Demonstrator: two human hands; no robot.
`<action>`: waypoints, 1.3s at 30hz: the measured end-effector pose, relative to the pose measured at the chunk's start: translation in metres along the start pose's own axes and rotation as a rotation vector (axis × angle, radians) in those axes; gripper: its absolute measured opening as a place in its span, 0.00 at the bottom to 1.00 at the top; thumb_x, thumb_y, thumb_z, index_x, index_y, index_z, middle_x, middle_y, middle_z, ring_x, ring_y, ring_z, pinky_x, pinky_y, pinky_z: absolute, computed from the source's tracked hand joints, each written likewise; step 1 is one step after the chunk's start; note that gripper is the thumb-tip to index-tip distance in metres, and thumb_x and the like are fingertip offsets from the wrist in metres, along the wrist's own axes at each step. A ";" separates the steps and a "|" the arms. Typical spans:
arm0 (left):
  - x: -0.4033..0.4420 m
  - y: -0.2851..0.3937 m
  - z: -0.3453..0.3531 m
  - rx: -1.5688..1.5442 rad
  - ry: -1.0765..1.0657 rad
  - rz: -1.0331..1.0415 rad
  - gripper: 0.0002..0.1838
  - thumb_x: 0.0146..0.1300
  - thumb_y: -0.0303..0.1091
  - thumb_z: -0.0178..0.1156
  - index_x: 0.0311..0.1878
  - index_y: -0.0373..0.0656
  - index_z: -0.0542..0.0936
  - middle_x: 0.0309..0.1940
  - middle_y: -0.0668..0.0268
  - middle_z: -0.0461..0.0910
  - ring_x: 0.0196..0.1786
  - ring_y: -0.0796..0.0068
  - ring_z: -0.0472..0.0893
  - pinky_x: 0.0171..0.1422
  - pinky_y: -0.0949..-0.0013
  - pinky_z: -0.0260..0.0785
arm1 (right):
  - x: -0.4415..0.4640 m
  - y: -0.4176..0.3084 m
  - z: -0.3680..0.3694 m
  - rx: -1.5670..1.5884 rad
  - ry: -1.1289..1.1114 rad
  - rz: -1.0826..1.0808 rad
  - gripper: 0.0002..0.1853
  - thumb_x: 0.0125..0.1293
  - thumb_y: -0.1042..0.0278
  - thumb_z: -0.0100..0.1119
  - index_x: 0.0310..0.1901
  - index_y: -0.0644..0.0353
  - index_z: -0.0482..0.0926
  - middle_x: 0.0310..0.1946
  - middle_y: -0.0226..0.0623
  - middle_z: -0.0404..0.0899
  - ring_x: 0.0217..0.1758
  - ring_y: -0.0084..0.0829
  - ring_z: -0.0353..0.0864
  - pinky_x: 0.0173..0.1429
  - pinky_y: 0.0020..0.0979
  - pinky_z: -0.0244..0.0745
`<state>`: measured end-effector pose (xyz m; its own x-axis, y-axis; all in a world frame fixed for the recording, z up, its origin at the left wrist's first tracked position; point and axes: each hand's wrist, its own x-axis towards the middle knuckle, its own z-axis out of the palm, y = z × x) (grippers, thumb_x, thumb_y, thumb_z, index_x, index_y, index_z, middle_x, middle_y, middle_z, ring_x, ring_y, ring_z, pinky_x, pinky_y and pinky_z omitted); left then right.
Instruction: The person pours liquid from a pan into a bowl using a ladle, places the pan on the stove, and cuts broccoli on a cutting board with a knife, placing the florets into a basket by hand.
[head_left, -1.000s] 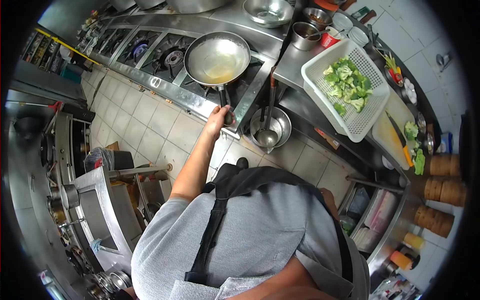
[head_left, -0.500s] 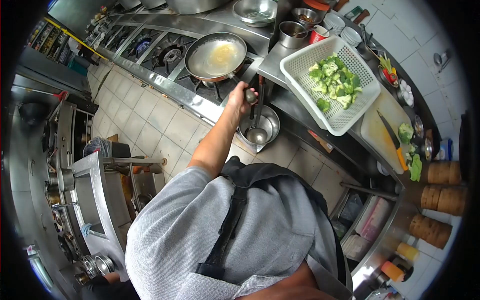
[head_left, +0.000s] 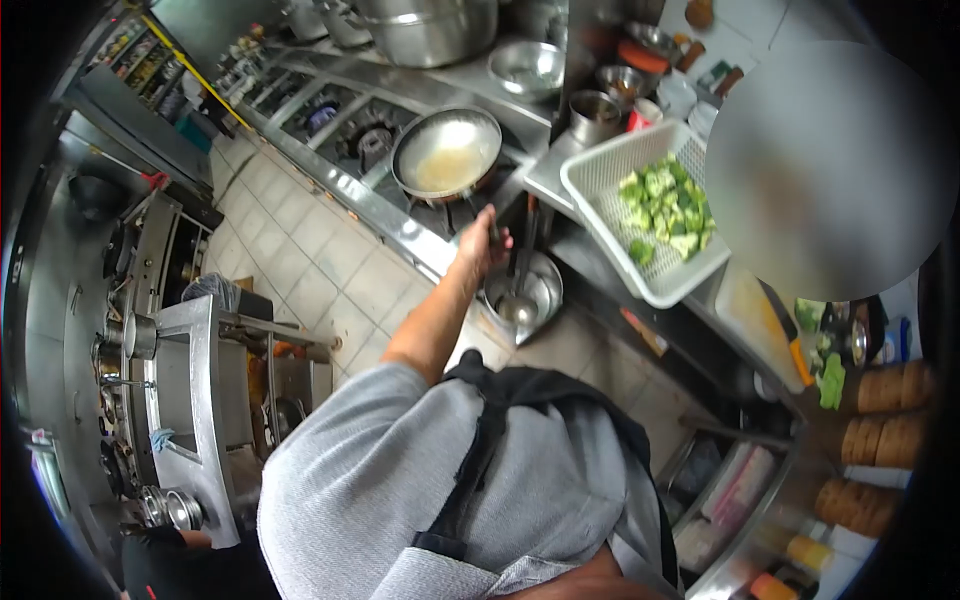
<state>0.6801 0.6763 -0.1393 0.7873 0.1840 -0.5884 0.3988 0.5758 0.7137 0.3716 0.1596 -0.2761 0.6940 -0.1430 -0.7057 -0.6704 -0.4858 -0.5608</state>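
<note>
Head view, directions read with the frying pan [head_left: 478, 137] at the dial's centre. We see the pan over a front burner of the stove [head_left: 335, 168], a shallow yellowish liquid [head_left: 443, 172] pooled inside; we cannot tell whether its base sits fully on the grate. At five o'clock our left hand [head_left: 480, 243] has its fingers curled closed around the handle [head_left: 471, 204]. Our right hand is out of view, so we cannot tell the state of its fingers. Beyond the left hand, also towards five, stands a basin [head_left: 551, 286] with a ladle [head_left: 518, 311]; between three and four, a basket [head_left: 598, 196] holds broccoli [head_left: 668, 205]. We judge that a sharp tilt or loosened grip could spill the liquid, and that a wide swing towards five could knock the ladle.
</note>
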 end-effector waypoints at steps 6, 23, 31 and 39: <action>0.013 0.002 -0.040 0.162 0.297 0.227 0.14 0.63 0.41 0.64 0.41 0.41 0.75 0.27 0.63 0.79 0.24 0.70 0.79 0.24 0.66 0.73 | 0.008 0.007 -0.005 -0.005 -0.031 0.061 0.11 0.68 0.63 0.61 0.43 0.61 0.85 0.33 0.41 0.88 0.25 0.36 0.87 0.33 0.40 0.82; -0.026 -0.011 -0.106 0.434 0.346 0.183 0.51 0.54 0.69 0.76 0.69 0.40 0.70 0.39 0.60 0.85 0.30 0.67 0.84 0.32 0.64 0.72 | 0.010 0.065 -0.004 -0.044 -0.029 0.037 0.13 0.69 0.61 0.59 0.34 0.61 0.86 0.31 0.43 0.88 0.26 0.38 0.88 0.39 0.42 0.84; -0.028 -0.121 -0.157 1.113 -0.145 -0.147 0.28 0.67 0.56 0.69 0.51 0.38 0.82 0.36 0.62 0.88 0.29 0.71 0.86 0.28 0.67 0.71 | -0.061 0.062 0.022 0.244 0.174 0.164 0.16 0.64 0.60 0.62 0.45 0.64 0.85 0.34 0.45 0.89 0.30 0.39 0.89 0.45 0.41 0.85; -0.040 -0.180 -0.030 1.705 -0.683 0.096 0.34 0.62 0.61 0.68 0.56 0.38 0.84 0.43 0.45 0.88 0.46 0.53 0.89 0.53 0.55 0.80 | -0.079 0.043 -0.009 0.094 0.372 -0.031 0.23 0.66 0.60 0.63 0.59 0.64 0.81 0.35 0.47 0.89 0.29 0.35 0.90 0.41 0.39 0.83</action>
<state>0.5626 0.5894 -0.2557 0.6907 -0.4047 -0.5992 -0.0102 -0.8340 0.5516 0.2903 0.1418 -0.2404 0.7508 -0.4408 -0.4920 -0.6566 -0.4164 -0.6289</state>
